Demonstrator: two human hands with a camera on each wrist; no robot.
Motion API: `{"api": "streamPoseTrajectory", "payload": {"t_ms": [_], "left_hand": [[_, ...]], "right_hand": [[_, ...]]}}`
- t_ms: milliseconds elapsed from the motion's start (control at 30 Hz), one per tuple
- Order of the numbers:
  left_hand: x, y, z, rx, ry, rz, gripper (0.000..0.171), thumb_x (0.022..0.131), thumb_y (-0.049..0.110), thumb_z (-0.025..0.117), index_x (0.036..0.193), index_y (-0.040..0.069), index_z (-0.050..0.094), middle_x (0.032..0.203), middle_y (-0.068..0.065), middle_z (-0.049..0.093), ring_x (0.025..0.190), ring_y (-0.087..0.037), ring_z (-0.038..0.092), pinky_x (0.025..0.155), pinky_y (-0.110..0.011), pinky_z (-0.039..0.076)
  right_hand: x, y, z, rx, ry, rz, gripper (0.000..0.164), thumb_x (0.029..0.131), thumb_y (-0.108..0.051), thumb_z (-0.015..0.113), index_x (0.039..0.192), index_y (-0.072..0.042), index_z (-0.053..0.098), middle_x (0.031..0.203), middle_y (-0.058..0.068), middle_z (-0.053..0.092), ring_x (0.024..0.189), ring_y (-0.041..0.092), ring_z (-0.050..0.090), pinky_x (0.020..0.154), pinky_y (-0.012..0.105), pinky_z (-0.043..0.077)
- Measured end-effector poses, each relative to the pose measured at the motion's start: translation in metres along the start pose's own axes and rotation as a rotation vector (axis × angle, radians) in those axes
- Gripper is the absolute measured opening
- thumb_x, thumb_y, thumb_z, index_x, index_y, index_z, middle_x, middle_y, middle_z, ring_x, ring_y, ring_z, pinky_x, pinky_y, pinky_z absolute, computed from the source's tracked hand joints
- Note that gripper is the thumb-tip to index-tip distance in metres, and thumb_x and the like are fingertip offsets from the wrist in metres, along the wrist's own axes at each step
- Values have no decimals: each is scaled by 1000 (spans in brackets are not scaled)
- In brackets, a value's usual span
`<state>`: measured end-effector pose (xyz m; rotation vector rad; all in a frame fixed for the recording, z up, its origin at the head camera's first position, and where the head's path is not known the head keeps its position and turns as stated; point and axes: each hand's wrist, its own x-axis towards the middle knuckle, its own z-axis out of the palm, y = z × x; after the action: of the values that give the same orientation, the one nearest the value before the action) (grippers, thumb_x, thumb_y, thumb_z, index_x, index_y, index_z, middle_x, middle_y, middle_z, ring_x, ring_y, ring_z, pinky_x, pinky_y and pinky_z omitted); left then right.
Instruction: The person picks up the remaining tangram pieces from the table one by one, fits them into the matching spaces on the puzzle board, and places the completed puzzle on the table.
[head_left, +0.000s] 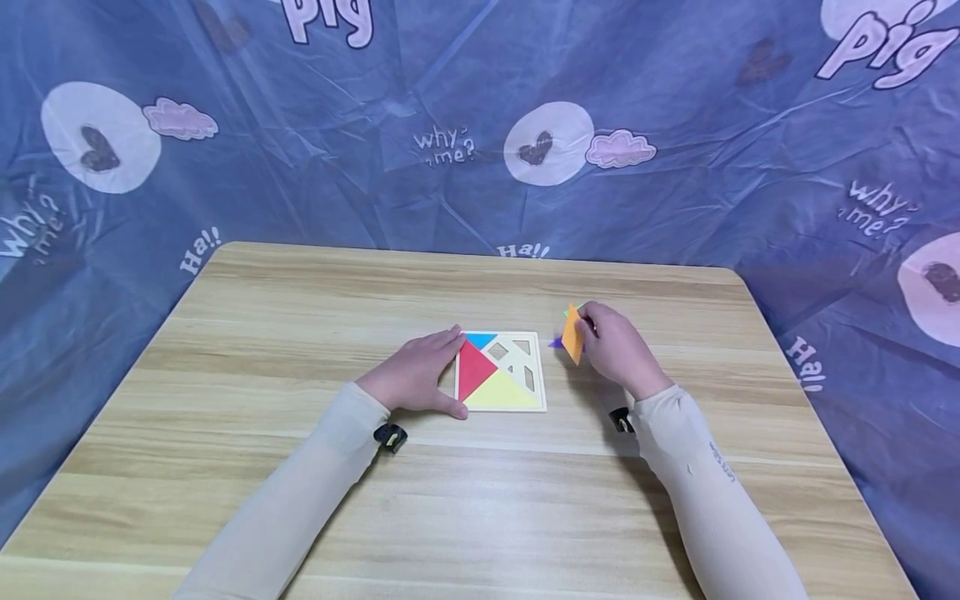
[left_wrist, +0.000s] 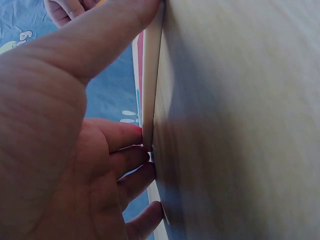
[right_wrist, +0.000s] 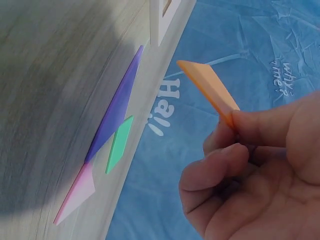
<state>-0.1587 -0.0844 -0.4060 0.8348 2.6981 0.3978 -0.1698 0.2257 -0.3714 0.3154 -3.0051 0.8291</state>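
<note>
A pale tangram board (head_left: 543,379) lies flat on the table. Red (head_left: 474,371), yellow (head_left: 501,395) and blue (head_left: 480,339) pieces sit in its recesses, and several cut-out shapes show at its right. My left hand (head_left: 416,372) holds the board's left side, thumb at the near corner, fingers at the far one; the left wrist view shows them along its edge (left_wrist: 151,85). To the right of the board, my right hand (head_left: 621,343) pinches a flat orange tangram piece (right_wrist: 215,90) between thumb and fingers, raised above the table.
Purple (right_wrist: 112,115), green (right_wrist: 119,145) and pink (right_wrist: 79,194) pieces lie close together on the table by the right hand, partly hidden by it in the head view. The wooden table (head_left: 487,517) ends at a blue printed cloth (head_left: 375,167) behind.
</note>
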Motion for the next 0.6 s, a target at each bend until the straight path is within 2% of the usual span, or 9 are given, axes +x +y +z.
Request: {"api": "streamPoseTrajectory", "payload": {"t_ms": [600], "left_hand": [[1,-4,-1,-5,-2,11,120,65,71,70,152,8,15,159,-6,12,145,-20,13,116,-39,17]], "right_hand": [[-1,-6,2,12,-54,-4,13,95,-19,54,87,-10,61,78,3,61,64,17,50,59,31,42]]}}
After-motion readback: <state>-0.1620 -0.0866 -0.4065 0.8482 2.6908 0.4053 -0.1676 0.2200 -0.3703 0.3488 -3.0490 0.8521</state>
